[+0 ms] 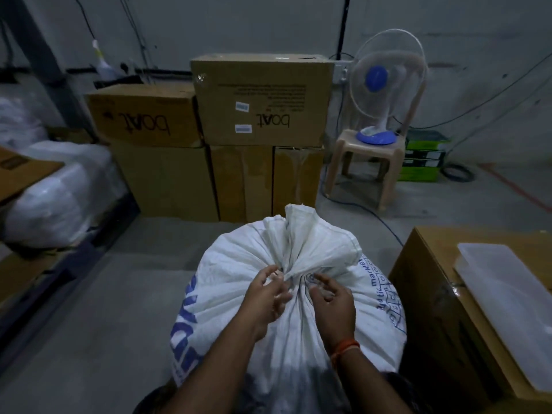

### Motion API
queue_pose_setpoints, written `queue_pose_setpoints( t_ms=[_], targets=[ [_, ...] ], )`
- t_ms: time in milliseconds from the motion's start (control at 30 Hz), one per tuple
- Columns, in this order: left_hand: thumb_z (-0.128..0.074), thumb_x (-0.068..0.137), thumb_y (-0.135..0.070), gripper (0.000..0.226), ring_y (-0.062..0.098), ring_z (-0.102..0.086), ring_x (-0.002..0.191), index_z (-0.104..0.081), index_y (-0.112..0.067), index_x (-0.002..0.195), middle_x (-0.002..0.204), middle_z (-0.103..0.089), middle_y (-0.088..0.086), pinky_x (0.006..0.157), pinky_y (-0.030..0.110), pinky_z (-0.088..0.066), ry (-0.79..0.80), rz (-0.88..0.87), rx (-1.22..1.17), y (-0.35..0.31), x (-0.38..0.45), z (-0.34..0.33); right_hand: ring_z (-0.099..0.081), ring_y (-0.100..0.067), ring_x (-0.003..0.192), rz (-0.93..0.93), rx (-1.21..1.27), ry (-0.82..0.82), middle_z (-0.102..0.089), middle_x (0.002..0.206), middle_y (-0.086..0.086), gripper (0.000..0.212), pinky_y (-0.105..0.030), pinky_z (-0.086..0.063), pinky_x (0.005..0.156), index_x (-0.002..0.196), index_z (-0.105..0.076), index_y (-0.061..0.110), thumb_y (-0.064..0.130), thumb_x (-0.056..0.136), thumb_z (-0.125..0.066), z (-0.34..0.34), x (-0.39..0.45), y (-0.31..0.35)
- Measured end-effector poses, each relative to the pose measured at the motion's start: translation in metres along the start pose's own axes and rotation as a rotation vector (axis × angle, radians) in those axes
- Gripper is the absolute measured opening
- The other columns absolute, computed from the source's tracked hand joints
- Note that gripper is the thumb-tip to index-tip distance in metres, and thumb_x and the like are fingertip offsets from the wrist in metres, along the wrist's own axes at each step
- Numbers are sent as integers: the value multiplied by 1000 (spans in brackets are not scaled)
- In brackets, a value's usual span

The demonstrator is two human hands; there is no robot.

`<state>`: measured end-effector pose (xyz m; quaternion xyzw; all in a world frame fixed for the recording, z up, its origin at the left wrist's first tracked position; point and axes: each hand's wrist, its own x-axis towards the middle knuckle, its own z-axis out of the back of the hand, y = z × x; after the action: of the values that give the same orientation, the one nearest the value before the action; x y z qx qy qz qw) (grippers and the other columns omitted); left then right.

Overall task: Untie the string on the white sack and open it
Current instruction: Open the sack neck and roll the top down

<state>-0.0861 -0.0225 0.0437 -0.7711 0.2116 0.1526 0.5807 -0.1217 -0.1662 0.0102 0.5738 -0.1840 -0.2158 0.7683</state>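
A full white woven sack [233,264] with blue print stands upright on the floor in front of me. Its mouth is gathered into a bunched neck [301,234] and tied off at about [288,274]. The string itself is thin and hard to make out. My left hand [265,297] is at the left side of the tie, its fingers curled and pinching at the knot. My right hand [333,303] is at the right side of the tie, fingers bent with the index finger reaching toward the knot. An orange thread band circles my right wrist.
Stacked cardboard boxes [260,100] stand behind the sack. A table fan [379,85] sits on a beige plastic stool [361,162] at back right. A cardboard box [433,294] with a translucent lid [507,309] on top is close on the right. White bundles [59,189] lie on a left rack.
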Motion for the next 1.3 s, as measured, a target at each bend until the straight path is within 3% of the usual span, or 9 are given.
queue_pose_setpoints(
  t_ms=[100, 200, 367, 500, 733, 900, 967, 1100, 1300],
  targets=[
    [-54, 107, -29, 16, 30, -69, 89, -58, -32, 122, 108, -68, 16, 47, 21, -52, 5, 106, -159, 4, 21, -14, -71, -11, 86, -13, -39, 85, -73, 108, -14, 41, -17, -58, 83, 126, -71, 23, 29, 85, -73, -15, 39, -9],
    [-54, 106, -38, 12, 32, -79, 87, -60, -34, 116, 113, -74, 20, 54, 28, -61, -44, 160, -216, 13, 56, -21, -67, -12, 104, -77, -70, 195, -66, 124, -3, 63, -36, -56, 102, 139, -62, 25, 52, 82, -68, -33, 71, -17],
    [-69, 98, -17, 25, 29, -75, 84, -70, -2, 118, 109, -77, 21, 63, 28, -65, -295, 144, -521, 26, 104, -25, -68, -12, 94, -131, -51, 87, -76, 111, 2, 39, -38, -56, 100, 117, -75, 15, 39, 87, -77, -55, 104, -22],
    [-80, 87, -6, 16, 17, -63, 55, -78, 2, 100, 74, -74, 12, 48, 21, -55, -508, -4, -367, 39, 102, -27, -74, -22, 82, -184, -27, -53, -77, 84, 3, 11, -46, -61, 86, 84, -77, 18, 25, 78, -84, -50, 107, -28],
    [-84, 84, -10, 18, 21, -76, 80, -84, -20, 100, 88, -82, 8, 81, 36, -62, -439, -239, -224, 63, 26, -14, -63, -1, 113, -107, 208, 84, -71, 118, 8, 41, -31, -51, 103, 120, -72, 15, -1, 83, -76, -4, 53, -21],
    [-80, 88, -6, 19, 16, -64, 64, -82, -17, 103, 68, -72, 2, 74, 32, -56, -459, -270, -173, 98, -42, 9, -68, -16, 106, -68, 185, 177, -72, 116, 7, 46, -24, -55, 95, 125, -69, 19, 3, 83, -80, 30, -26, -21],
    [-77, 89, -2, 20, 21, -66, 70, -80, -13, 106, 76, -73, 10, 76, 32, -58, -471, -240, -174, 117, -69, 24, -64, -11, 121, -4, 126, 231, -70, 128, 6, 57, -28, -50, 106, 132, -65, 18, 3, 80, -82, 39, -60, -24],
    [-69, 92, 7, 23, 27, -66, 81, -75, -3, 112, 97, -74, 24, 71, 28, -60, -492, -146, -144, 140, -95, 51, -49, 15, 129, 138, 32, 335, -58, 142, 8, 74, -6, -36, 108, 143, -54, 15, 14, 73, -79, 47, -116, -24],
    [-70, 88, -5, 8, 32, -69, 84, -77, -4, 86, 87, -76, 17, 83, 41, -57, -539, -73, 56, 125, -99, 58, -61, -12, 122, 279, -303, 485, -65, 138, 5, 69, -13, -42, 100, 145, -50, 33, 19, 80, -67, 52, -141, -23]
  ],
)
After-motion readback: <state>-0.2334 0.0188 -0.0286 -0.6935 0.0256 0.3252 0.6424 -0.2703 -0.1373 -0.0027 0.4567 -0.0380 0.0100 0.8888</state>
